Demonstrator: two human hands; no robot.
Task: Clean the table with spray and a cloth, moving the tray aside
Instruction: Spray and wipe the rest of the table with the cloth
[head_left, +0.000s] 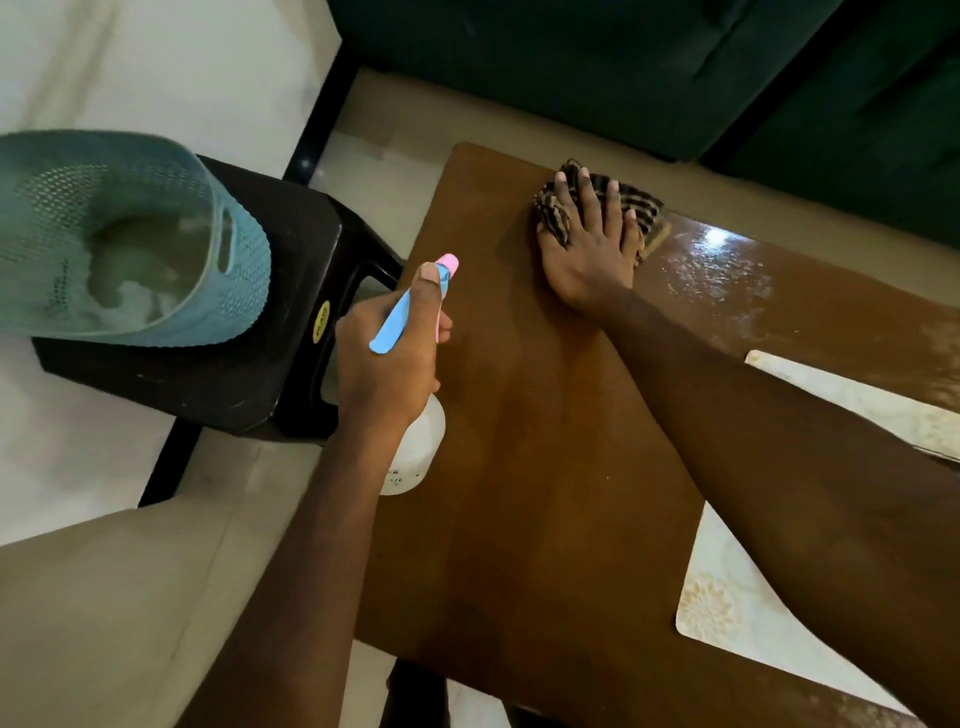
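A brown wooden table (545, 467) fills the middle of the view. My right hand (589, 244) lies flat with spread fingers on a dark striped cloth (644, 205) near the table's far left corner. My left hand (387, 348) grips a white spray bottle (415, 447) with a blue trigger and pink nozzle, held over the table's left edge. A pale patterned tray (727, 597) lies at the table's right side, partly hidden under my right forearm. The far right of the tabletop looks wet and shiny (727, 270).
A dark plastic stool (291, 332) stands left of the table and carries a light blue perforated basket (130, 234). A dark green sofa (623, 67) runs behind the table. Pale tiled floor lies at the left.
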